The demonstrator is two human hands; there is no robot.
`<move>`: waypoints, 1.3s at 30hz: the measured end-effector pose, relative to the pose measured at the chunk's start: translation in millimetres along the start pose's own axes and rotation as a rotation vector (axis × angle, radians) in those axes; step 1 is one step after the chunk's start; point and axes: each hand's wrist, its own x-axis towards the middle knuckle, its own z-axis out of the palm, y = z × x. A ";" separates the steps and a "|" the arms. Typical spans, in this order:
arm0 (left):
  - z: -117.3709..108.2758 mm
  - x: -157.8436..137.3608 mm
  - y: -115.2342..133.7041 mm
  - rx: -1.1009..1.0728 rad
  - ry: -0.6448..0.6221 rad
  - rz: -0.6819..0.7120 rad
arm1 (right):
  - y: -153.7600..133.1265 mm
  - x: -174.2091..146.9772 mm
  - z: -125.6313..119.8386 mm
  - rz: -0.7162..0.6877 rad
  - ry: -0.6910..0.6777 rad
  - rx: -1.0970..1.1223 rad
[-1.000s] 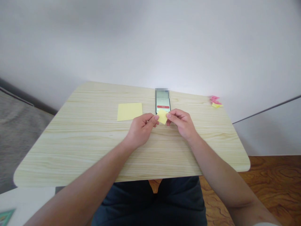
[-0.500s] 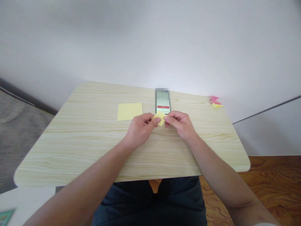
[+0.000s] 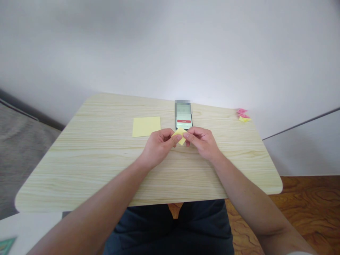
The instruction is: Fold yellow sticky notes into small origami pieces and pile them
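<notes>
A small piece of folded yellow paper (image 3: 181, 131) is held between both hands over the middle of the table. My left hand (image 3: 160, 143) pinches its left side, thumb on top. On its right side, my right hand (image 3: 201, 141) grips it the same way; the fingers beneath are partly hidden. Just beyond the hands lies a phone (image 3: 183, 117) with a lit screen and a red bar, its upper part blurred. A flat yellow sheet (image 3: 146, 126) rests on the table to the left of the phone.
Pink and yellow folded paper pieces (image 3: 243, 115) sit at the table's back right edge. The pale wooden table (image 3: 106, 163) stands against a white wall (image 3: 170, 49). Grey fabric (image 3: 23, 152) is at the left, and a wooden floor (image 3: 313, 209) shows at lower right.
Both hands and the folded yellow paper have shifted very slightly toward me. The grip stays the same, and the other things lie as before.
</notes>
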 end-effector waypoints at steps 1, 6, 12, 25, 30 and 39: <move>0.3 -0.2 -0.3 -0.018 -0.004 -0.016 | 0.4 0.4 -0.4 -0.004 0.012 0.004; 2.0 -0.5 -1.3 -0.060 -0.053 -0.041 | 1.7 1.9 -1.7 -0.012 0.076 0.022; 3.1 -0.7 -4.1 -0.030 -0.044 -0.035 | 1.6 2.0 0.1 0.000 0.037 0.080; 3.9 -1.9 -2.9 0.076 -0.107 -0.030 | 5.2 2.9 0.4 0.044 0.037 0.138; 3.4 -2.8 0.8 0.078 -0.117 -0.047 | 7.4 3.1 -2.3 -0.003 0.077 0.113; 1.1 0.2 9.4 0.004 0.024 0.039 | 6.2 4.0 0.9 0.084 0.045 0.148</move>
